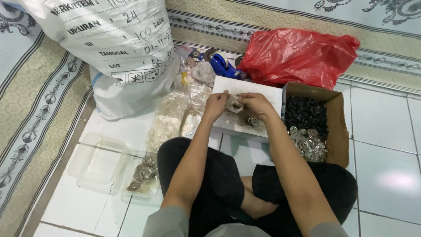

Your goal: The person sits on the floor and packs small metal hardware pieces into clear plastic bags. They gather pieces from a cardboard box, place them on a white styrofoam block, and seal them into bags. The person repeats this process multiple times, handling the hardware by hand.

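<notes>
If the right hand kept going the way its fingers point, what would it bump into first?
Probably the small clear packet it already pinches, then the left hand just beyond. The right hand points leftward toward it, both above the white board. Depth is hard to judge.

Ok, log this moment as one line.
left hand and right hand: pinching small clear bag | white box lid underneath | cardboard box right

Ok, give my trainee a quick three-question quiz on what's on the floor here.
1. True or false: both hands, left hand and right hand, hold the small clear bag.
2. What lies in the cardboard box? A) black parts and shiny round parts B) fruit C) cloth
3. What colour is the plastic bag behind the box?

Key: 1 true; 2 A; 3 red.
</notes>
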